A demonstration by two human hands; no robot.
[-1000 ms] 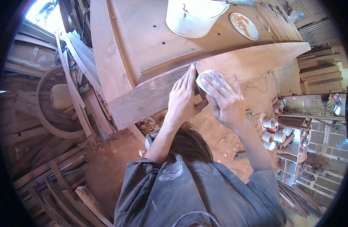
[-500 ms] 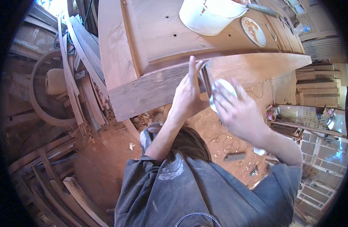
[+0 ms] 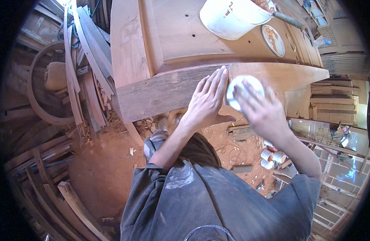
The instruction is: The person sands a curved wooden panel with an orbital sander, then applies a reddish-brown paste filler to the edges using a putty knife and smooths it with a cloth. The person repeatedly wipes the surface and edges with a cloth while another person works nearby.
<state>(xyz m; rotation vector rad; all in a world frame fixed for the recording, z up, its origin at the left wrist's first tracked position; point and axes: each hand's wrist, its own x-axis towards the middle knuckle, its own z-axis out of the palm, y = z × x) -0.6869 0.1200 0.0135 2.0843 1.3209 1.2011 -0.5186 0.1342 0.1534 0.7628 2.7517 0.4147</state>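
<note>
Two bare forearms reach up from a dark, dusty shirt [image 3: 229, 201], elbows bent outward, and both hands work on the near side of the white bucket [image 3: 223, 20], which is the reference for every place here. The left hand [image 3: 205, 104] lies flat, grasping nothing, its fingers long and close together, their tips up toward the bucket and the thumb stretched out sideways; the right hand [image 3: 267, 114], blurred, slants inward with its fingers bent over a disc. The bucket stands on a panelled wooden surface [image 3: 171, 28], with a handled tool [image 3: 289, 20] across its rim and a round, orange-smeared lid [image 3: 273, 41] just right of it. On the bucket's near side runs a long wooden board [image 3: 161, 93], grey and rough toward the left, paler toward the right. Far left of the bucket lean wooden strips [image 3: 94, 48] and a brown ring [image 3: 40, 96]; well below it spreads a reddish floor [image 3: 100, 172], with small tubs [image 3: 273, 156] to the lower right. The round white disc [image 3: 251, 81] sits under the right fingers, nearer the person than the bucket and just right of the left hand; the right hand grasps it, though its thumb is hidden and contact with the board cannot be told.
</note>
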